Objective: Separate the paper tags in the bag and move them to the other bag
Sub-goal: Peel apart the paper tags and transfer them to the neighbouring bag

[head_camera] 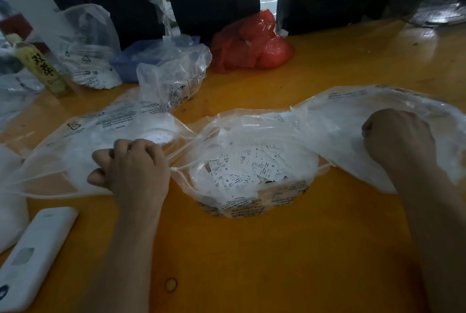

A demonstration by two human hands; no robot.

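The paper tags [248,165] lie in a loose heap inside a clear plastic bag [252,201] that sits open near the middle of the yellow bench [252,262], its printed rim rolled down towards the near edge. They look small, thin and very light, so they should slide and cling to one another and to the film; a pinch of fingertips on a few at a time, fanned apart, seems the surest hold, and a careless scoop could scatter them across the bench. The bags themselves are soft, crinkly and slippery, with no stiffness to keep a mouth open, so each wants holding by its rim or drawstring. The left hand [131,169] rests knuckles-up on a second clear bag [106,131] lying flat towards the left edge, its fingers curled over the film beside the white drawstrings; that grip looks closed on the plastic, though the fingertips are hidden. The right hand [398,136] is bunched like a fist on a third clear bag [365,110] spread towards the right edge, and whether it pinches film or tags I cannot tell. Near the far edge sit a red bag [252,47], more clear bags and a bottle [37,68]; a white device [35,252] lies at the near left corner.
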